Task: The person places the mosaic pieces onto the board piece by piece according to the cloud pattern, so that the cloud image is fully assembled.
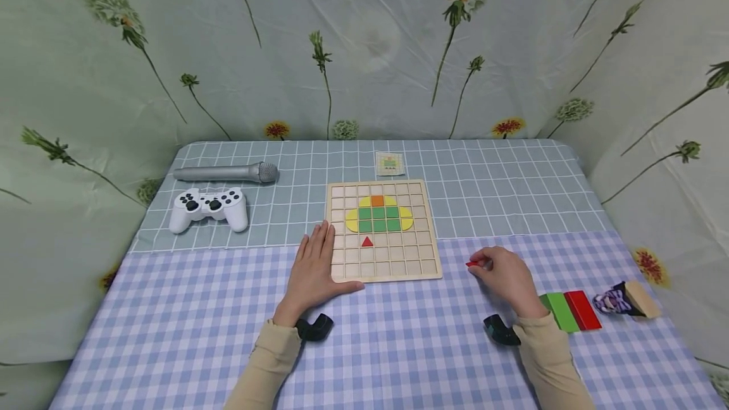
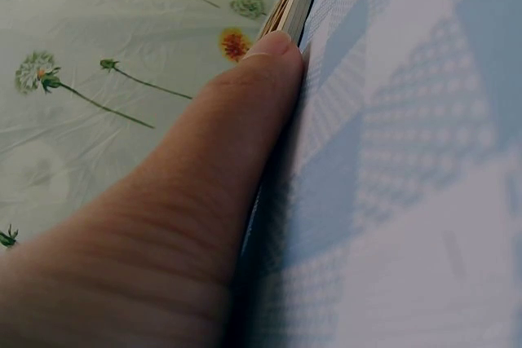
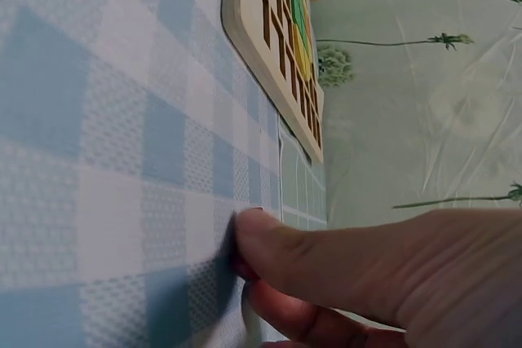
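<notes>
My left hand (image 1: 313,272) lies with straight fingers along the left side of a wooden grid board (image 1: 383,271), its thumb along the near edge. In the left wrist view the thumb (image 2: 236,112) reaches the board's edge. Green squares (image 1: 379,225), yellow rounded pieces (image 1: 405,219) and an orange square (image 1: 377,200) fill cells of the board. A red triangle (image 1: 367,242) sits in a lower cell. Right of the board, my right hand (image 1: 504,274) pinches a small red piece (image 1: 471,264) between thumb and fingertips, close over the checked cloth; fingers mostly hide it.
Behind the board lies a small pattern card (image 1: 390,164). A grey microphone (image 1: 222,173) and a white game controller (image 1: 208,209) are at the back left. Near the right forearm are a green block (image 1: 562,312), a red block (image 1: 583,310) and a figure-printed item (image 1: 615,300).
</notes>
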Demonstrator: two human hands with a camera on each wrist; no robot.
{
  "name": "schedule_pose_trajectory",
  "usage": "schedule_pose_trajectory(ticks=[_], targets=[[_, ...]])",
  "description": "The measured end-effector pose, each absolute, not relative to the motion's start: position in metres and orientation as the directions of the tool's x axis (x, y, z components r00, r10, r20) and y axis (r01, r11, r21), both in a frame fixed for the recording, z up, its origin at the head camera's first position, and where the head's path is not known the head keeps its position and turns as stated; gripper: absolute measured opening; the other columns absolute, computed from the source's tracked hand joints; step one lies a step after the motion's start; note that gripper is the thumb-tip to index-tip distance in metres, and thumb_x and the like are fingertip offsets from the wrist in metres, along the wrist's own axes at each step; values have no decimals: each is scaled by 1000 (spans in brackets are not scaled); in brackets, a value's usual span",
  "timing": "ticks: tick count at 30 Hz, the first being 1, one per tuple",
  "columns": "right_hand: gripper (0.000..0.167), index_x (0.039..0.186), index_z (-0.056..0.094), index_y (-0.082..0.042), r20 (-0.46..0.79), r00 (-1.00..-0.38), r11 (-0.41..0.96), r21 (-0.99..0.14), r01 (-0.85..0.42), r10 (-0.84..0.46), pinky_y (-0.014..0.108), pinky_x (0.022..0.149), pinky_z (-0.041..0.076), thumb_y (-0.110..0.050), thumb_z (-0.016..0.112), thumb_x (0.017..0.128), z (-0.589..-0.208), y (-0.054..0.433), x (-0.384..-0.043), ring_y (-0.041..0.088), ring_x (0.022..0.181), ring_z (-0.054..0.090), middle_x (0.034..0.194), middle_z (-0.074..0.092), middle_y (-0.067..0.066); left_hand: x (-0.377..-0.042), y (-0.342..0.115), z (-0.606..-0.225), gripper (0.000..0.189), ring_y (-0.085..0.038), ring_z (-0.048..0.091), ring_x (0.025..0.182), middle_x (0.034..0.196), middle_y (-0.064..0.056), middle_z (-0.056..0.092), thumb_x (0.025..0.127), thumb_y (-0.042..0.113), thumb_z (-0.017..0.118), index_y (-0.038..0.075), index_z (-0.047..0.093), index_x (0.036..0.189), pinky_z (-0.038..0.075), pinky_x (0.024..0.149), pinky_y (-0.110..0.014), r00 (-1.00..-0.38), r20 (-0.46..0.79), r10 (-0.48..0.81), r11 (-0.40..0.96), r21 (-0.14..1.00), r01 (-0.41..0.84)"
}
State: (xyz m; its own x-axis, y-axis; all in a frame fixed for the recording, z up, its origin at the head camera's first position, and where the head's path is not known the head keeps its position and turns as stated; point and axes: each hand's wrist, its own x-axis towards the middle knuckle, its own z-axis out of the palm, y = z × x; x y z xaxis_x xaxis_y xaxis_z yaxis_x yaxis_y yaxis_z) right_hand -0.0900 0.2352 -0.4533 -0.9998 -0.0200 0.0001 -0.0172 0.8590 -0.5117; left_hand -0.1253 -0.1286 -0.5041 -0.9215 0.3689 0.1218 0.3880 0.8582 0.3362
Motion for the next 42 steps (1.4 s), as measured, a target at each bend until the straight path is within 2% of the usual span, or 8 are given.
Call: schedule_pose_trajectory(ticks=[5,11,16,22,27,32,38,42], targets=[[12,78,67,-6,4,-999,849,-527,-41,-46,31,55,38,-5,79,74,-454,237,-93,15,60,47,67,55,-2,-125,-129,-504,126,-26,1,143,157,-13,6,67,78,61,1,9,152,1,114,-41,-922,123,368,857,339,387],[18,84,69,0,-11,-998,828,-557,62,67,32,56,41,-11,80,74,-455,237,-92,17,62,54,68,61,0,-125,-129,-504,126,-26,1,143,157,-14,7,67,79,60,1,9,152,0,114,-40,-922,119,369,859,335,387],[19,80,69,0,-12,-993,815,-571,102,116,33,55,41,-13,81,74,-455,236,-93,18,60,56,65,63,2,-125,-129,-503,125,-26,2,143,157,-14,7,67,78,60,1,10,152,1,114,-41,-921,126,370,858,334,390],[19,75,66,-3,-17,-995,821,-563,94,102,31,55,38,-14,82,74,-455,236,-95,17,60,50,63,57,1,-125,-129,-503,125,-26,1,143,157,-14,6,67,78,61,1,10,152,0,114,-40,-922,123,368,857,341,387],[19,81,70,-1,-55,-994,829,-549,112,97,32,55,41,-16,80,75,-452,237,-92,18,62,53,71,62,4,-125,-129,-503,126,-25,0,143,157,-13,5,67,78,61,1,9,152,0,114,-41,-921,121,370,855,344,388],[16,83,72,-1,-34,-998,849,-524,70,61,33,57,43,-13,80,75,-452,239,-89,20,66,54,77,64,7,-124,-128,-503,126,-25,0,143,157,-13,6,67,77,62,1,9,152,1,114,-41,-922,121,368,855,346,387],[18,78,64,-4,-36,-999,835,-548,54,40,31,55,38,-11,81,74,-456,240,-91,18,62,47,73,60,3,-123,-129,-502,126,-26,1,143,157,-14,7,67,77,62,0,10,151,2,114,-42,-922,122,368,855,346,387],[17,79,63,-5,0,-1000,798,-602,25,31,30,55,38,-7,79,74,-457,237,-93,16,60,48,69,60,0,-124,-129,-504,126,-26,0,143,157,-13,6,67,78,61,1,9,151,1,114,-42,-922,120,368,857,340,386]])
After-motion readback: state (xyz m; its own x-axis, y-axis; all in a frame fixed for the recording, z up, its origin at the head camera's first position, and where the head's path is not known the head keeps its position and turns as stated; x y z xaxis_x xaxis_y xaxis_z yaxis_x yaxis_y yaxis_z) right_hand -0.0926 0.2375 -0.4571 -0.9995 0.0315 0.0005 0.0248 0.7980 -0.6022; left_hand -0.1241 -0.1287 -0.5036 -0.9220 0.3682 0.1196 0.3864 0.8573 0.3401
